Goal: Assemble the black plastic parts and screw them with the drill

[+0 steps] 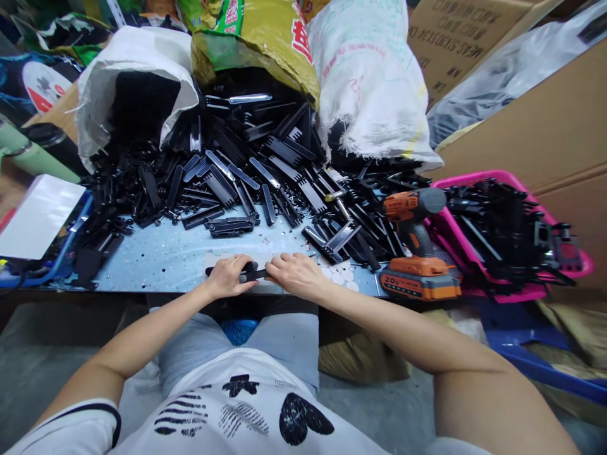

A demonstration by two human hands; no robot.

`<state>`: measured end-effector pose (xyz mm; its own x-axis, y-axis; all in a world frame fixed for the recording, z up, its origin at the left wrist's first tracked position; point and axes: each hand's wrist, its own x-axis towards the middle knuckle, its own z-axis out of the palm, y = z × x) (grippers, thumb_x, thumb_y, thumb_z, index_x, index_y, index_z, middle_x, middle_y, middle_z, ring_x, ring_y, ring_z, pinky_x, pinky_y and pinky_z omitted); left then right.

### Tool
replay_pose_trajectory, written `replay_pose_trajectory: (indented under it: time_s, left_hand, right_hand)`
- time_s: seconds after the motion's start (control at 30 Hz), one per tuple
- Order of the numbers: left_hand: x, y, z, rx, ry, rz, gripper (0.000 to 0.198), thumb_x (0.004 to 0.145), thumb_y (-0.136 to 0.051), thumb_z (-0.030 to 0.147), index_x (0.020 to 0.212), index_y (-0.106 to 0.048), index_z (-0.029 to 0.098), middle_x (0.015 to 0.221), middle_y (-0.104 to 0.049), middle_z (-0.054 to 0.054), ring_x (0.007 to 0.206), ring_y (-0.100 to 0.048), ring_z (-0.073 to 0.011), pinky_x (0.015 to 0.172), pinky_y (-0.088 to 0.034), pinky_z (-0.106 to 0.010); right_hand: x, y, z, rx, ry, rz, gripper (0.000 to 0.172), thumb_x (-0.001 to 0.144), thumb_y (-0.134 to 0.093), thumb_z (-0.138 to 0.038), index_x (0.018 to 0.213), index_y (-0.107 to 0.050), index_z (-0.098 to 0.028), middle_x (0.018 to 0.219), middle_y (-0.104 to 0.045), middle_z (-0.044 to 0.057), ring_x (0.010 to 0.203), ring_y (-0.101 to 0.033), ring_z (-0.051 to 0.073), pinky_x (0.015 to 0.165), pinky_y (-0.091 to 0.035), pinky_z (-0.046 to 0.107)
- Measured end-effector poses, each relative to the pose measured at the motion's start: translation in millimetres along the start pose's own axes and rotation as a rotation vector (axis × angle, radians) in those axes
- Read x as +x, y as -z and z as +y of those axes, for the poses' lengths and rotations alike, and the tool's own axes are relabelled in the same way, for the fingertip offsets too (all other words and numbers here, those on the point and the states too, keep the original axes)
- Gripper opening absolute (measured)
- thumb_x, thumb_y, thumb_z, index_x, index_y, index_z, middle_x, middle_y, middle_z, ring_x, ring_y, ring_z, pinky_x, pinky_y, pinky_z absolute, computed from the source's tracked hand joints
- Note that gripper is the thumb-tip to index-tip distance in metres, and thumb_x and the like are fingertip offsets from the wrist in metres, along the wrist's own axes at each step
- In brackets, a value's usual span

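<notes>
Left white sack (pixel 137 50): wide open toward the front, dark inside.
Yellow-green sack (pixel 265 54): laid at the back in the middle, spilling black pieces.
Right white sack (pixel 374 82): frayed at the mouth, leaning beside the yellow-green one.
Heap of black parts (pixel 232 177): spread below the sacks, mixed with shiny strips, toothed plates and small hardware; near the hands, yet apart from both.
Blue tabletop (pixel 156 253): speckled, strewn with small bits.
White discs (pixel 340 277): lying flat just beyond the right forearm.
Drill (pixel 418 240): orange and grey, upright on a battery marked 20V, at the front edge, well to the right.
Pink basket (pixel 526 294): filled with black pieces, just beside the drill.
White card (pixel 40 218): resting over a blue tray (pixel 71 243) at far left.
Black part (pixel 253 275): slim, dark, elongated, roughly level; partly hidden by fingers, so hard to make out in full.
Left hand (pixel 230 277): curled around the black part, with a bit jutting out beyond on the left.
Right hand (pixel 296 275): fingers bent over the opposite end, gripping.
Position: between both hands, over the table's front edge, above the lap.
</notes>
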<state>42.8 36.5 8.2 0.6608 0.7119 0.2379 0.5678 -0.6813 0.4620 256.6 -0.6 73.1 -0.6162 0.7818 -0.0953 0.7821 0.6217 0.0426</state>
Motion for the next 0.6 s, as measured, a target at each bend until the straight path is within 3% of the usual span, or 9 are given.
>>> replay_pose_trajectory:
  time_s: [0.17,0.3,0.37,0.43,0.5,0.6]
  left_hand:
    - [0.4,-3.7,1.4,0.020,0.053,0.002,0.043,0.078,-0.061,0.050,0.105,-0.053,0.017,0.095,-0.064,-0.008,0.086,-0.063,-0.0236,0.075,-0.048,-0.033]
    - [14.8,-10.5,6.6,0.052,0.075,-0.123,0.051,0.078,-0.060,0.055,0.111,-0.053,0.017,0.099,-0.063,-0.010,0.094,-0.060,-0.0257,0.080,-0.047,-0.036]
    - [40.2,-11.5,1.9,0.055,0.043,-0.109,0.047,0.083,-0.055,0.049,0.117,-0.051,0.017,0.111,-0.060,-0.012,0.106,-0.054,-0.0267,0.088,-0.043,-0.038]
    - [78.8,-9.6,-10.7,0.086,0.063,-0.029,0.035,0.091,-0.046,0.032,0.121,-0.051,0.015,0.120,-0.057,-0.013,0.113,-0.048,-0.0260,0.092,-0.039,-0.039]
    - [123.3,-6.6,-28.6,0.207,0.164,-0.001,0.030,0.089,-0.040,0.014,0.113,-0.058,0.012,0.112,-0.060,-0.015,0.109,-0.048,-0.0263,0.089,-0.038,-0.040]
    - [179.4,-6.6,-51.8,0.434,0.268,-0.093,0.026,0.084,-0.042,0.007,0.096,-0.065,0.008,0.102,-0.063,-0.018,0.107,-0.045,-0.0293,0.088,-0.033,-0.044]
  right_hand:
    - [4.8,-9.4,9.6,0.001,-0.027,0.038,0.029,0.097,-0.036,-0.039,0.097,-0.057,-0.018,0.090,-0.061,0.008,0.082,-0.052,0.019,0.063,-0.026,0.029]
    - [2.2,-40.5,27.4,0.081,0.001,0.059,0.034,0.094,-0.041,-0.046,0.094,-0.059,-0.017,0.091,-0.060,0.007,0.084,-0.051,0.019,0.067,-0.027,0.028]
    - [-3.5,-58.7,33.3,0.138,-0.029,0.083,0.037,0.093,-0.042,-0.048,0.094,-0.060,-0.016,0.092,-0.060,0.007,0.086,-0.051,0.019,0.071,-0.029,0.029]
    - [-11.1,-72.8,34.3,0.185,-0.082,0.114,0.038,0.093,-0.042,-0.048,0.095,-0.061,-0.016,0.094,-0.060,0.007,0.088,-0.051,0.019,0.074,-0.030,0.029]
    - [-17.3,-79.7,32.7,0.227,-0.125,0.138,0.038,0.093,-0.041,-0.049,0.097,-0.061,-0.016,0.095,-0.061,0.007,0.090,-0.051,0.019,0.076,-0.031,0.029]
    - [-12.9,-78.3,37.4,0.242,-0.192,0.180,0.034,0.096,-0.039,-0.043,0.105,-0.060,-0.017,0.098,-0.062,0.006,0.092,-0.050,0.019,0.077,-0.032,0.029]
